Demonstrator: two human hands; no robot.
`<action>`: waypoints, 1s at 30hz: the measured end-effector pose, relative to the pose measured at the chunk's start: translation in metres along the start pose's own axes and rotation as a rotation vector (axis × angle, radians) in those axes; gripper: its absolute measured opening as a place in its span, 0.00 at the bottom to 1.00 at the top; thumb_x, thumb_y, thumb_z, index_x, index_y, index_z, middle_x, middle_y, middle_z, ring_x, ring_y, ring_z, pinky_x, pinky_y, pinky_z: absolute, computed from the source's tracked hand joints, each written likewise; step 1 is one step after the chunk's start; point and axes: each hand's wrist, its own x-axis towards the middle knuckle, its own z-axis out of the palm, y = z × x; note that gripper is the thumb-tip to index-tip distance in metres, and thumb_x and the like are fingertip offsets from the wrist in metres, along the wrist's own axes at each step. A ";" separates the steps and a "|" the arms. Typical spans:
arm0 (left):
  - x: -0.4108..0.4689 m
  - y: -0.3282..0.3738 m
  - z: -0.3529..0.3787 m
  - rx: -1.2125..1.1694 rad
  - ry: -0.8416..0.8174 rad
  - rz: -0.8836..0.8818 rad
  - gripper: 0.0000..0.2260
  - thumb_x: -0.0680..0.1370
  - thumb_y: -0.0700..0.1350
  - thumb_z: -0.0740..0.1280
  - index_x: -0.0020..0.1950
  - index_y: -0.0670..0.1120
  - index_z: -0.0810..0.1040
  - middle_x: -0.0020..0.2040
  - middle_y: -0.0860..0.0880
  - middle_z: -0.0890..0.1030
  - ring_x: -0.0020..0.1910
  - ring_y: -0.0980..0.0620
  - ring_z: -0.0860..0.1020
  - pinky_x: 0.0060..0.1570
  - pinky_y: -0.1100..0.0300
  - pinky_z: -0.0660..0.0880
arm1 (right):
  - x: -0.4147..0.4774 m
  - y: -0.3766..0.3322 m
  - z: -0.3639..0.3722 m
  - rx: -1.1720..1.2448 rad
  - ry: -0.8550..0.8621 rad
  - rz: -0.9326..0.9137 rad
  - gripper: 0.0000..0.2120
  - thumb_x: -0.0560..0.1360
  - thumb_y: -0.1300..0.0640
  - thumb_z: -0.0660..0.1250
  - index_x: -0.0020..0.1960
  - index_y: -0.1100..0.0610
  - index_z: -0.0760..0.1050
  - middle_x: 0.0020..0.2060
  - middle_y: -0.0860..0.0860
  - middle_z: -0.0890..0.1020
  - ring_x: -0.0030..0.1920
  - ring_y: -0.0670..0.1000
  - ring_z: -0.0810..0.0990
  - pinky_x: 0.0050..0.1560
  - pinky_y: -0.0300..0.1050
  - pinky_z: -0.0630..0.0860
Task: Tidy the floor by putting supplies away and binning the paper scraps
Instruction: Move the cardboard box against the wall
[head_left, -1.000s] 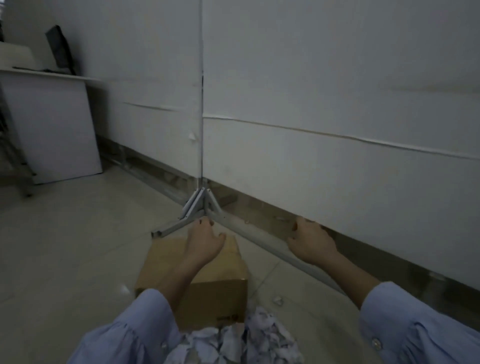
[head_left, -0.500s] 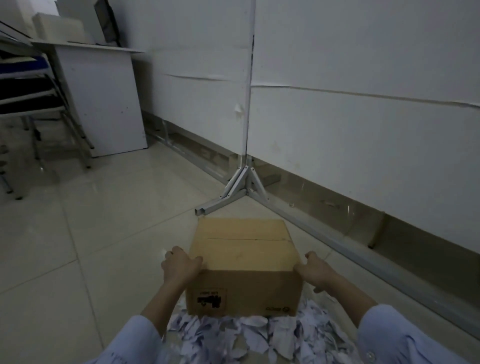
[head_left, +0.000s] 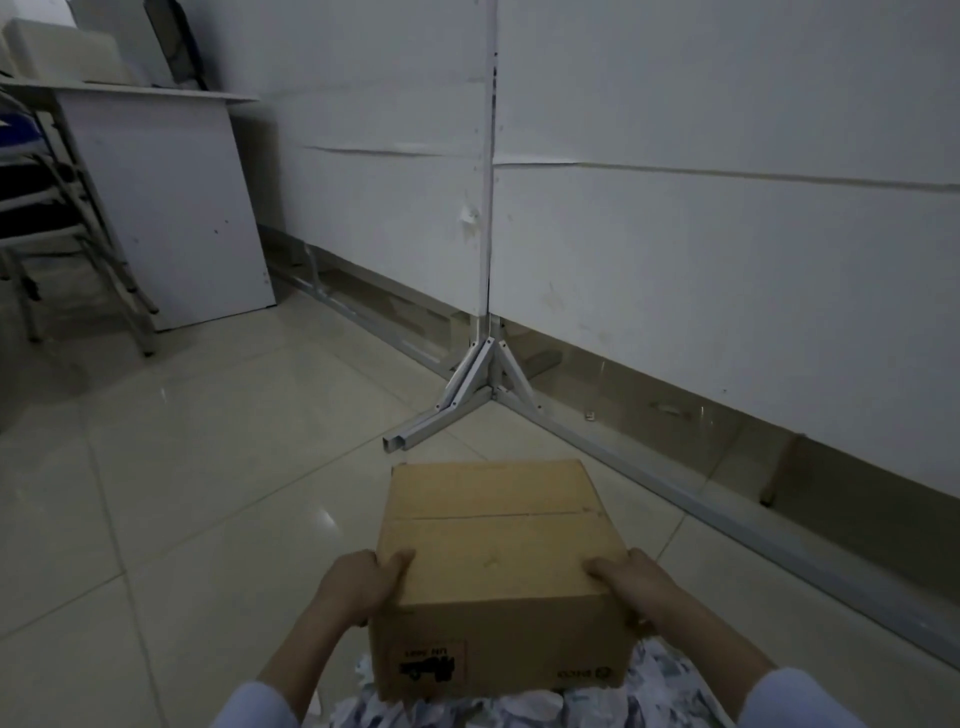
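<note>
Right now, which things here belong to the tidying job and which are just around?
Job: cardboard box, held by left hand and right hand; paper scraps.
Just around: white desk, stacked chairs, partition foot.

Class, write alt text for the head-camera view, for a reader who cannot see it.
Two hands, left and right, grip a closed cardboard box by its sides above a pile of paper scraps on a tiled floor. White panels on a metal stand rise behind.
</note>
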 end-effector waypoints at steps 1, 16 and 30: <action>0.001 0.002 -0.002 0.032 0.002 0.021 0.31 0.76 0.68 0.51 0.50 0.41 0.76 0.47 0.42 0.82 0.39 0.47 0.82 0.38 0.58 0.81 | 0.000 0.000 -0.001 0.004 -0.003 -0.007 0.29 0.75 0.44 0.65 0.68 0.58 0.62 0.54 0.54 0.74 0.45 0.53 0.75 0.36 0.45 0.74; 0.001 0.048 -0.027 0.015 0.073 0.119 0.32 0.70 0.74 0.53 0.34 0.45 0.76 0.30 0.47 0.79 0.26 0.54 0.79 0.25 0.65 0.73 | -0.007 -0.024 -0.074 0.161 -0.027 -0.054 0.32 0.71 0.43 0.70 0.71 0.49 0.65 0.59 0.53 0.73 0.53 0.57 0.72 0.63 0.61 0.67; 0.017 0.075 -0.043 -0.015 0.248 0.057 0.38 0.70 0.75 0.50 0.41 0.41 0.81 0.35 0.43 0.84 0.31 0.49 0.82 0.43 0.56 0.81 | 0.049 -0.064 -0.089 0.446 -0.139 -0.171 0.18 0.74 0.52 0.69 0.61 0.40 0.70 0.48 0.47 0.71 0.51 0.58 0.71 0.49 0.61 0.76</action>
